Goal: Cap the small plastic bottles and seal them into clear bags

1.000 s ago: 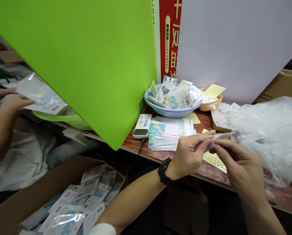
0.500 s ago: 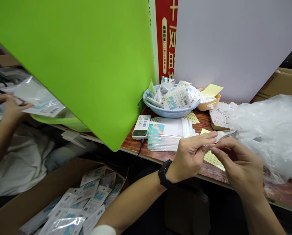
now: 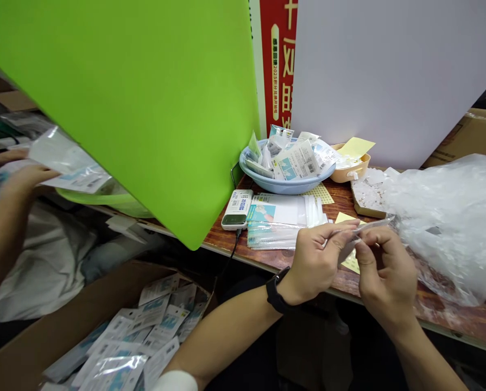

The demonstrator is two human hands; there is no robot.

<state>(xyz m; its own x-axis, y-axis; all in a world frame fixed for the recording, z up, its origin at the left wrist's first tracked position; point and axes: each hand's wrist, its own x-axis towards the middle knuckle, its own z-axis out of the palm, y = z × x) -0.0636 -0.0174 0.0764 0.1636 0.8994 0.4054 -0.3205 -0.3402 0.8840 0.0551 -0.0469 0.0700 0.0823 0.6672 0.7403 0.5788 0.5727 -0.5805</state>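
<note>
My left hand (image 3: 318,260), with a black band on its wrist, pinches a small clear plastic bag (image 3: 368,224) seen nearly edge-on. Fingers of my right hand (image 3: 387,271) are closed at the bag's lower edge, close to my left fingertips. Under my hands a yellow sticker sheet (image 3: 352,263) lies on the wooden table (image 3: 222,239). Left of them is a stack of flat printed packets (image 3: 267,233). Behind that stack, a blue basin (image 3: 285,187) holds filled packets.
A white device (image 3: 237,209) with a cable, an orange container (image 3: 351,172), a small tray (image 3: 367,209) and a big plastic bag (image 3: 450,217) surround the work area. Below left stands a carton (image 3: 104,293) of packets. Beyond the green board (image 3: 145,108) are another person's hands (image 3: 26,179).
My right hand has moved left and its fingers have drawn in closer to my left hand. The bag has turned a little. At the far left, the other person's hands have shifted.
</note>
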